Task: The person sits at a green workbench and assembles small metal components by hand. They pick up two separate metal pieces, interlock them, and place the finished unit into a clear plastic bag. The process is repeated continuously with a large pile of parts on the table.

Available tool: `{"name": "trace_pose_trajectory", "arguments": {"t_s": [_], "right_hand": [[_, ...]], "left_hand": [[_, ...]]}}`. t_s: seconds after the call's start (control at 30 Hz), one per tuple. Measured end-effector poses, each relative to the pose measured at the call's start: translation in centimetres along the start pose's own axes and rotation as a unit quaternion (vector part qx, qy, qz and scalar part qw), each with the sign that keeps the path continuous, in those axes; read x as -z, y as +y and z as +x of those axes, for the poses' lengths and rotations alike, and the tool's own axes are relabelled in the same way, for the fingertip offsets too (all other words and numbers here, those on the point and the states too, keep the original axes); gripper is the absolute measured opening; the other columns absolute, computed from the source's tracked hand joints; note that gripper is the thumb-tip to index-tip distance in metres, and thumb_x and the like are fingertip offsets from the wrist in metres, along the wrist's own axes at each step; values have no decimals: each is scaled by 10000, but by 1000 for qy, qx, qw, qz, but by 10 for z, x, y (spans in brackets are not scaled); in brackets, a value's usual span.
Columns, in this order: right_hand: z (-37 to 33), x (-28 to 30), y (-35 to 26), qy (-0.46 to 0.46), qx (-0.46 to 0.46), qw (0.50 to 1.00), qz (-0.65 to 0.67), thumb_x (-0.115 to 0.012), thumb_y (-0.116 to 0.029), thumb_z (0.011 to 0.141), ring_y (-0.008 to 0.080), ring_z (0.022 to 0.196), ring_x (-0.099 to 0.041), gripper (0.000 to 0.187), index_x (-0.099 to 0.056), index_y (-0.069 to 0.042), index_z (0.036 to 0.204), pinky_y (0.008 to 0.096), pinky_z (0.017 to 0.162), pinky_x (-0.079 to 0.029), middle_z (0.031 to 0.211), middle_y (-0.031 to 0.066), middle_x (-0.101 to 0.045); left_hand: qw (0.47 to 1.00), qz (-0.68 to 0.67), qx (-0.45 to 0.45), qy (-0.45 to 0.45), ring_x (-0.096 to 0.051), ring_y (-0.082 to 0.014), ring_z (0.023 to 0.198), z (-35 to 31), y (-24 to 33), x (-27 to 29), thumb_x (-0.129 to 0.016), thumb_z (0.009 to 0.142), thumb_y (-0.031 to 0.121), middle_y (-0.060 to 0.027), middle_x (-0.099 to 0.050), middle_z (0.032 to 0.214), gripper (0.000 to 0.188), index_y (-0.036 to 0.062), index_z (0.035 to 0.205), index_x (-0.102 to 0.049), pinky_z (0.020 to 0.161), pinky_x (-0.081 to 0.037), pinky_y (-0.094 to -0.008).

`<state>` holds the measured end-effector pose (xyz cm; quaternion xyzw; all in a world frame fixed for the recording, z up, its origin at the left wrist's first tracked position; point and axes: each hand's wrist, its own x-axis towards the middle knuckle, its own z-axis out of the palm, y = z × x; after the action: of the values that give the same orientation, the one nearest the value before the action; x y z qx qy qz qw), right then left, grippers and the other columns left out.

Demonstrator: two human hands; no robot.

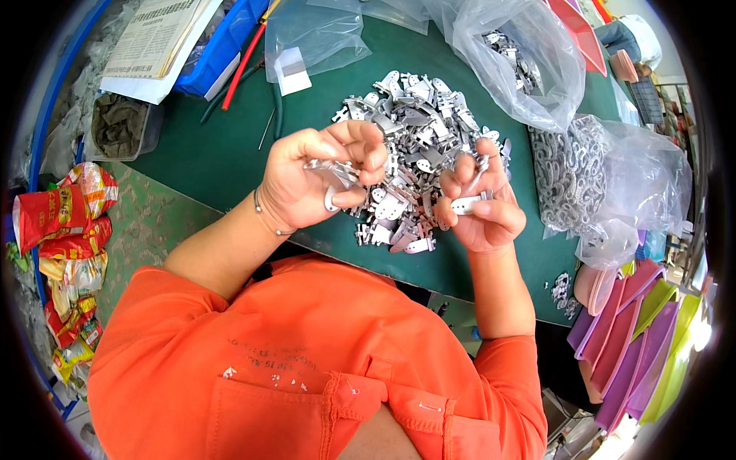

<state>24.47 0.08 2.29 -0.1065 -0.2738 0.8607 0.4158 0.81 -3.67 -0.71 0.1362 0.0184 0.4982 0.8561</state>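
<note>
A: How is the left hand [295, 180] set?
B: Half curled, thumb and fingers bent around a few shiny metal pieces [337, 172]; a pale rounded tab juts out near the thumb.
A: And the right hand [491, 211]?
B: Also half curled, pinching a flat pale plate [465, 205] with small holes between thumb and fingers. Another glossy bit of metal [481, 165] sits up among the fingers; its exact shape I can't tell.
A: Now the materials, from the left?
B: A see-through tub [149, 134] of rough, grey-brown stuff, then red-handled pliers [244, 67] on the smooth, dark green bench [195, 157]. Between and beyond the hands lies a loose pile [429, 138] of similar metal parts, round-ended and drilled, some satin, some bright.
A: Further right?
B: A crinkled clear bag [491, 88] holding more metal parts, and beside it another bag [648, 165] packed with dull grey loops [569, 172].
</note>
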Motion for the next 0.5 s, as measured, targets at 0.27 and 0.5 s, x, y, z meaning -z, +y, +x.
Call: {"name": "trace_pose_trajectory", "arguments": {"t_s": [0.27, 0.5], "right_hand": [[-6, -10, 9, 116, -87, 685, -714, -771, -195, 774, 134, 540, -602, 264, -594, -9, 833, 277, 527, -475, 608, 57, -600], [-5, -16, 13, 126, -110, 650, -741, -773, -183, 748, 255, 532, -630, 280, -568, -10, 828, 338, 521, -482, 573, 113, -598]], "left_hand": [[754, 630, -79, 166, -545, -103, 766, 4, 8, -6, -633, 862, 91, -30, -562, 824, 91, 13, 909, -634, 621, -468, -237], [497, 860, -68, 90, -593, -283, 807, 9, 4, -13, -723, 736, 68, -121, -572, 898, 222, 8, 944, -676, 707, -483, -339]]}}
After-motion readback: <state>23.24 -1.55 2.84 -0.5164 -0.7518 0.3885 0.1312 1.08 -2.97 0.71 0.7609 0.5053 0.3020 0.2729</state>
